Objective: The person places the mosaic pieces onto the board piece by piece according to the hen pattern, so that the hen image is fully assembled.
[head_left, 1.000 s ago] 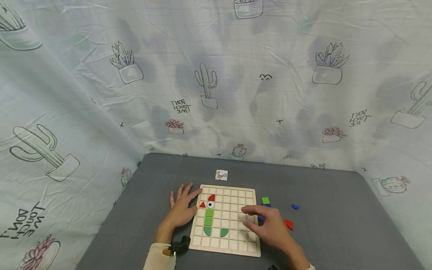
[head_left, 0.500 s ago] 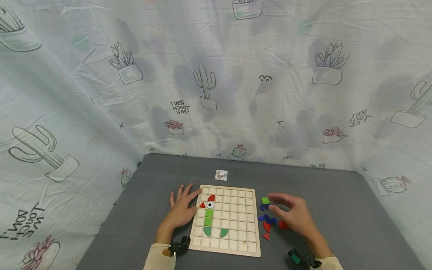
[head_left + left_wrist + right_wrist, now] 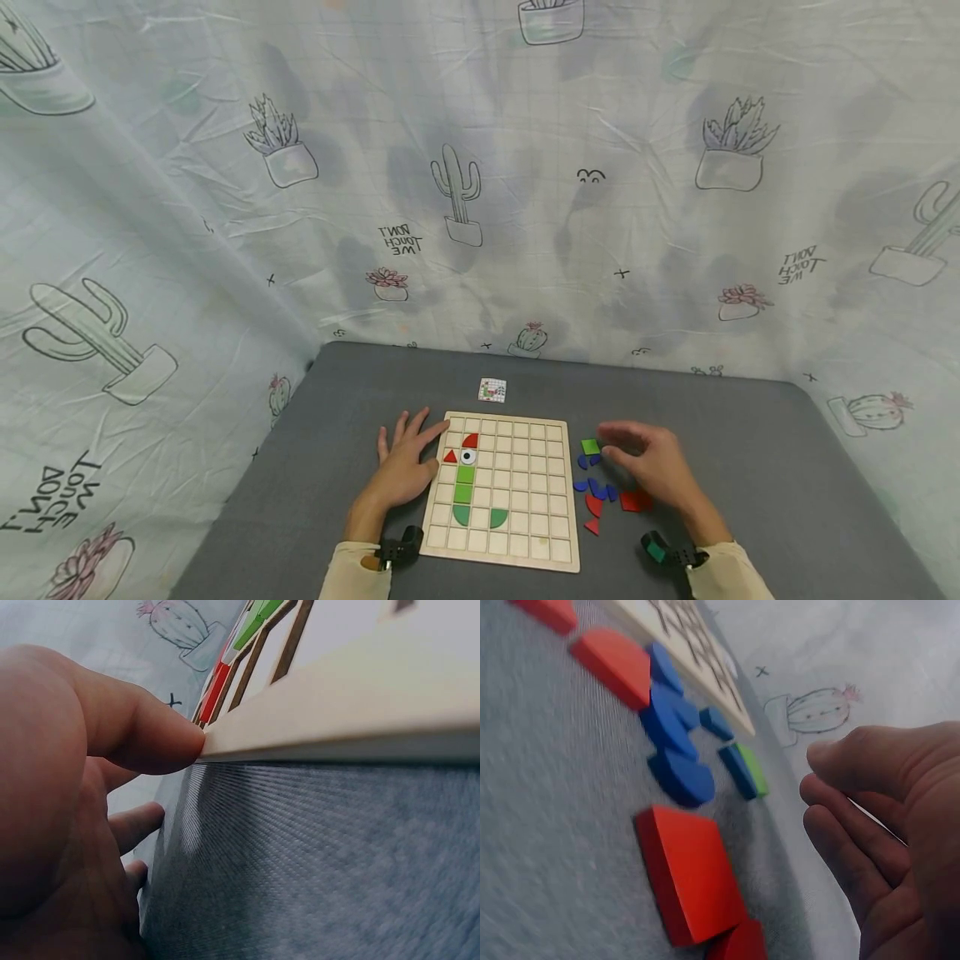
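The wooden grid board (image 3: 525, 560) lies on the table. In its left part sit a red quarter-round piece (image 3: 470, 440), a red triangle (image 3: 450, 456), a round eye piece (image 3: 468, 456), two light green squares (image 3: 464, 484) and two dark green quarter-rounds (image 3: 498, 518). My left hand (image 3: 401, 467) rests with spread fingers at the board's left side. Its thumb (image 3: 161, 742) touches the wooden edge in the left wrist view. My right hand (image 3: 656, 462) is over the table right of the board, fingers loosely bent and holding nothing, beside a loose green square (image 3: 590, 447).
Loose blue pieces (image 3: 597, 488) and red pieces (image 3: 636, 501) lie between the board and my right forearm. A small picture card (image 3: 492, 390) lies behind the board. A printed curtain (image 3: 525, 208) hangs around the grey table (image 3: 720, 425).
My right hand has moved right, from over the board's right edge to beside the loose pieces, uncovering several of them. My left hand stays at the board.
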The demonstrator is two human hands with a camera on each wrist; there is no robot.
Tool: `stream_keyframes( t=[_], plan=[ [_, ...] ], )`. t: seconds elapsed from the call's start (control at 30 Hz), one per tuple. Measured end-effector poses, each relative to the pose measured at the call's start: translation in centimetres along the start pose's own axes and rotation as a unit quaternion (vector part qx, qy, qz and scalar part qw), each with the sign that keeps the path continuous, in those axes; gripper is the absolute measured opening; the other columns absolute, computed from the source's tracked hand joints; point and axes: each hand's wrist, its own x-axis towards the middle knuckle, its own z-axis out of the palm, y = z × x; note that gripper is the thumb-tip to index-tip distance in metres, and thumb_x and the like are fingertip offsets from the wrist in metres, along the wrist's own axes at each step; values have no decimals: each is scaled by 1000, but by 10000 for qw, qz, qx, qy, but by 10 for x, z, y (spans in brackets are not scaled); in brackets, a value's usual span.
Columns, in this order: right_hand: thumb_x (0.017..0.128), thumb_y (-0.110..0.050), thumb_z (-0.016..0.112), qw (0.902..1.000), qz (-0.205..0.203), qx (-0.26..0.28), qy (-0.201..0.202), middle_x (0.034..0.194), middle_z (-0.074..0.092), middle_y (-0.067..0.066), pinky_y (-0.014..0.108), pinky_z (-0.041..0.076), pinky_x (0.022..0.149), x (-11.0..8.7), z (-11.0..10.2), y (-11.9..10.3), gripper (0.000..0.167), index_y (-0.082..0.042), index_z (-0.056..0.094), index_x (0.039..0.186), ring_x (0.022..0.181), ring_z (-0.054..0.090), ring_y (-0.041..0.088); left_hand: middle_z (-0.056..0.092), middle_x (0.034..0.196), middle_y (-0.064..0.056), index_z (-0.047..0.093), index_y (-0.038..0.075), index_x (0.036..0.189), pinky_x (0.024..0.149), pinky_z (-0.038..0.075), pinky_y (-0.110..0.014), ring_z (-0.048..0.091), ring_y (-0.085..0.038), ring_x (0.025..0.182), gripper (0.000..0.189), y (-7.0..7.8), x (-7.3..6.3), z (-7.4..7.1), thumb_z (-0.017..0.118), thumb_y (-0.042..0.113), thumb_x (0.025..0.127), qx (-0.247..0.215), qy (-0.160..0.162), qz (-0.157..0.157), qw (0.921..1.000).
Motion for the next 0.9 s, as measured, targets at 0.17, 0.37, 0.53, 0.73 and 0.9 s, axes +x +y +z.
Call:
stream_keyframes(
  t=[0.17, 0.37, 0.53, 0.73, 0.9],
  plan=[
    [93, -4, 85, 9995, -78, -296, -126, 121, 83, 1, 36, 65, 94, 7, 2, 9, 35, -12, 80, 127, 111, 80, 25, 30, 179, -22, 62, 16, 158, 127, -15, -76, 6, -53, 168, 66, -1, 0, 0, 59, 0, 94, 21, 17, -2, 10000],
    [90, 0, 85, 9976, -251, -555, -340, 119, 83, 1, 40, 67, 90, 13, 4, 13, 37, -14, 81, 125, 107, 81, 23, 30, 179, -21, 61, 18, 159, 127, -14, -76, 6, -53, 169, 66, 0, 0, 0, 59, 1, 95, 42, 2, -21, 10000],
    [91, 1, 83, 9973, -221, -548, -442, 121, 83, 2, 41, 67, 90, 15, 6, 16, 38, -13, 81, 127, 108, 81, 24, 30, 179, -21, 61, 18, 159, 127, -16, -76, 5, -53, 169, 67, 0, 0, 1, 60, 1, 94, 8, -31, 10, 10000],
    [90, 3, 85, 9972, -229, -582, -406, 121, 83, 1, 45, 66, 91, 14, 6, 18, 42, -15, 81, 128, 110, 80, 25, 30, 179, -22, 61, 17, 159, 127, -16, -76, 5, -53, 169, 67, 0, 0, 1, 59, 0, 94, -14, -47, 38, 10000],
    [90, 0, 86, 9965, -260, -562, -556, 121, 83, -2, 46, 66, 93, 15, 8, 16, 42, -17, 81, 128, 112, 80, 25, 30, 179, -23, 61, 16, 158, 126, -16, -76, 5, -53, 169, 67, -1, 0, 0, 59, -1, 94, -15, -32, 40, 10000]
  ],
)
